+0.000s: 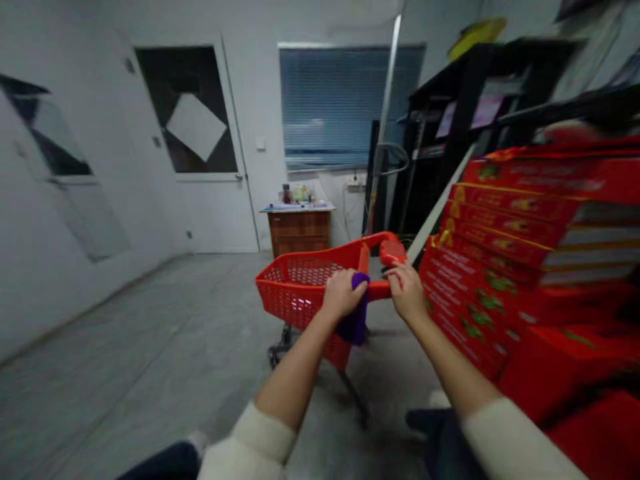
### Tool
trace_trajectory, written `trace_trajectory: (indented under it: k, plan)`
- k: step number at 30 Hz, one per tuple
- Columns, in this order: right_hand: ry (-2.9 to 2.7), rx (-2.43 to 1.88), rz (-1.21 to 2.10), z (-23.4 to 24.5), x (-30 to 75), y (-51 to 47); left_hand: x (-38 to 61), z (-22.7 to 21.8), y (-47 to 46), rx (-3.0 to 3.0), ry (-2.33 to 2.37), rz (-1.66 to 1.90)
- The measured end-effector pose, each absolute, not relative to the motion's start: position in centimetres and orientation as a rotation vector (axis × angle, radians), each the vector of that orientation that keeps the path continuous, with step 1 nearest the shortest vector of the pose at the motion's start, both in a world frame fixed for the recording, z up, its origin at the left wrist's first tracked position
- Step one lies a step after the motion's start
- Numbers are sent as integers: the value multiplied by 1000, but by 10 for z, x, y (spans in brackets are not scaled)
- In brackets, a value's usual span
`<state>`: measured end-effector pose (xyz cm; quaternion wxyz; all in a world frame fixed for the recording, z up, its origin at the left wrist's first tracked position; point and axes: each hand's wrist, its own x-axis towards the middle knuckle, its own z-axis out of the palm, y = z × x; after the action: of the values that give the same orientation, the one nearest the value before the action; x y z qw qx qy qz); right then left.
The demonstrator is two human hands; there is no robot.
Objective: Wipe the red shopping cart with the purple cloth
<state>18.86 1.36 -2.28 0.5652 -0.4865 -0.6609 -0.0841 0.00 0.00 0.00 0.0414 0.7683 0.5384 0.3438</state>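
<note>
A red plastic shopping cart (295, 300) with a perforated basket stands on the floor before me, its handle side toward the right. My left hand (341, 293) is closed on a purple cloth (355, 325) and presses it against the basket's near upper edge; part of the cloth hangs down outside. My right hand (407, 292) has its fingers curled round the end of the cart's red handle (379, 291), just below a red block (393, 252) fixed to the handle frame. My right fingertips are partly hidden.
Stacked red boxes (500, 267) rise close on my right, beside a black shelf (460, 87). A wooden cabinet (300, 230) holding small items stands by the far wall, under a window with blinds (345, 107). A white door (215, 207) is at the back left.
</note>
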Motion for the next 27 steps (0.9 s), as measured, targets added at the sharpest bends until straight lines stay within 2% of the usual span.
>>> trace_trajectory:
  k: [8,17,27]
  plan:
    - [-1424,-1157,-197,-27,171,13,-43,-5,19,2071,1746,972]
    - [-1428,-1204,-242,-28,165,4,21,16,-9,2285,1648,1067]
    - [-1330,-1184,-312,-27,142,-12,-31,3,17,2094,1852,978]
